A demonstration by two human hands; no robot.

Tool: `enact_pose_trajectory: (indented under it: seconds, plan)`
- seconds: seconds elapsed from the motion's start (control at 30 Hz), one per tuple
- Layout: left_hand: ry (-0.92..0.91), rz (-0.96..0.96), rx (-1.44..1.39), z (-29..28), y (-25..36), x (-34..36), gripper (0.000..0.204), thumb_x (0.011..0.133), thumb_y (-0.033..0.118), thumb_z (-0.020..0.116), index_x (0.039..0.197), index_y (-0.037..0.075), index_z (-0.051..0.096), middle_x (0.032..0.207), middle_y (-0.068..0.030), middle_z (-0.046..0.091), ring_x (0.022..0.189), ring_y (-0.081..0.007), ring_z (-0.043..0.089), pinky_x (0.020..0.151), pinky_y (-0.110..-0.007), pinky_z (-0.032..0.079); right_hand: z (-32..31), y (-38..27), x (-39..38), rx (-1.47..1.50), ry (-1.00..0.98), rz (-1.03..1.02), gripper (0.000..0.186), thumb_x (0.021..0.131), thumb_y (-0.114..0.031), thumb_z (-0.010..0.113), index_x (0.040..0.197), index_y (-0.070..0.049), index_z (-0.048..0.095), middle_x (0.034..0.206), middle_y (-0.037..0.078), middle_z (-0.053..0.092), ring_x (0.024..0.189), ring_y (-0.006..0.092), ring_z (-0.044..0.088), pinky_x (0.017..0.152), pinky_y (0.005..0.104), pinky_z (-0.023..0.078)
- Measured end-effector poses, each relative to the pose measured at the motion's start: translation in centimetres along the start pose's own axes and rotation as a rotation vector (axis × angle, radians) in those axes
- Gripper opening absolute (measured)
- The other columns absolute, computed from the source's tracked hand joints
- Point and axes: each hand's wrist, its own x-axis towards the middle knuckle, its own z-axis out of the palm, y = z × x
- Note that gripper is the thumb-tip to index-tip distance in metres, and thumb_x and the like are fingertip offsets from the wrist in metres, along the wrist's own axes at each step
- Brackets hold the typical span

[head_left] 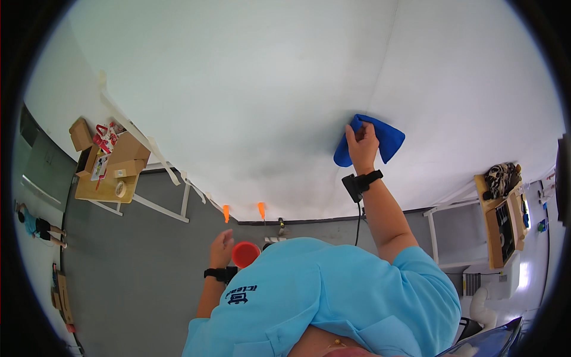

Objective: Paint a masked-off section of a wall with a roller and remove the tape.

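My right hand [364, 149] is raised against the white wall [267, 107], its fingers closed on a folded blue cloth [389, 140]. The cloth lies against the wall surface, with one corner spreading to the right of the fingers. Down at the left, my left hand [222, 247] hangs beside my body with its fingers loosely bent and apart. It appears to hold nothing. A round red container [245, 254] shows just right of it, partly hidden behind my shirt. Each wrist wears a black strap; a cable hangs from the right one.
Two orange-handled tools [261, 210] stand at the wall's base. Loose strips of tape [157, 152] peel from the wall's left side. A table [98, 188] with cardboard boxes stands left, another [495, 238] with a bag right. Another person [41, 226] is far left.
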Motion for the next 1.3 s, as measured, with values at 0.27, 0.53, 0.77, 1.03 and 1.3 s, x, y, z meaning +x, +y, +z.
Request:
enact_pose_trajectory:
  seconds: [0.27, 0.53, 0.77, 1.03, 1.3]
  plan:
    - [-0.107, 0.150, -0.076, -1.3, 1.9, 2.3, 0.034, 0.081, 0.009, 0.051, 0.113, 0.000, 0.048, 0.110, -0.0131, 0.054, 0.102, -0.0214, 0.052, 0.086, -0.030, 0.041, 3.3, -3.2, -2.6, 0.115, -0.417, 0.003, 0.032, 0.073, -0.012, 0.063, 0.101, -0.002, 0.049, 0.061, 0.004, 0.049, 0.052, 0.0102, 0.043, 0.051, 0.0228, 0.038]
    - [-0.177, 0.944, 0.066, 2.5, 19.4, 6.0, 0.058, 0.073, 0.025, 0.064, 0.120, 0.003, 0.041, 0.126, -0.0140, 0.037, 0.118, -0.0289, 0.034, 0.096, -0.036, 0.030, 1.5, -5.1, -6.3, 0.436, -1.131, 0.241, 0.016, 0.082, -0.007, 0.055, 0.097, -0.003, 0.050, 0.083, 0.001, 0.056, 0.076, 0.0068, 0.051, 0.071, 0.0220, 0.043]
    - [-0.279, 0.797, 0.113, 6.1, 20.9, 6.6, 0.026, 0.071, 0.016, 0.066, 0.088, 0.002, 0.055, 0.070, -0.0044, 0.048, 0.065, -0.0143, 0.045, 0.059, -0.027, 0.039, -3.2, -5.6, -5.8, 0.310, -1.144, 0.231, 0.020, 0.079, -0.004, 0.055, 0.099, -0.006, 0.051, 0.082, 0.003, 0.054, 0.075, 0.0097, 0.051, 0.068, 0.0223, 0.043]
    - [-0.780, 0.357, -0.083, 9.4, 18.9, 6.1, 0.019, 0.078, 0.019, 0.059, 0.086, 0.001, 0.059, 0.092, -0.0091, 0.051, 0.078, -0.0156, 0.048, 0.068, -0.028, 0.041, -5.9, -4.1, -6.5, 0.142, -1.139, 0.126, 0.021, 0.073, 0.004, 0.049, 0.092, -0.006, 0.051, 0.096, 0.004, 0.049, 0.082, 0.0126, 0.049, 0.073, 0.0250, 0.043]
    - [-0.400, 0.911, 0.157, 8.8, 18.3, 5.1, 0.012, 0.073, 0.018, 0.063, 0.077, 0.006, 0.061, 0.125, -0.0111, 0.039, 0.112, -0.0285, 0.034, 0.095, -0.041, 0.028, -4.8, -3.4, -6.6, 0.623, -1.293, 0.325, 0.032, 0.067, 0.013, 0.035, 0.090, -0.004, 0.048, 0.094, 0.003, 0.049, 0.083, 0.0095, 0.048, 0.075, 0.0228, 0.041]
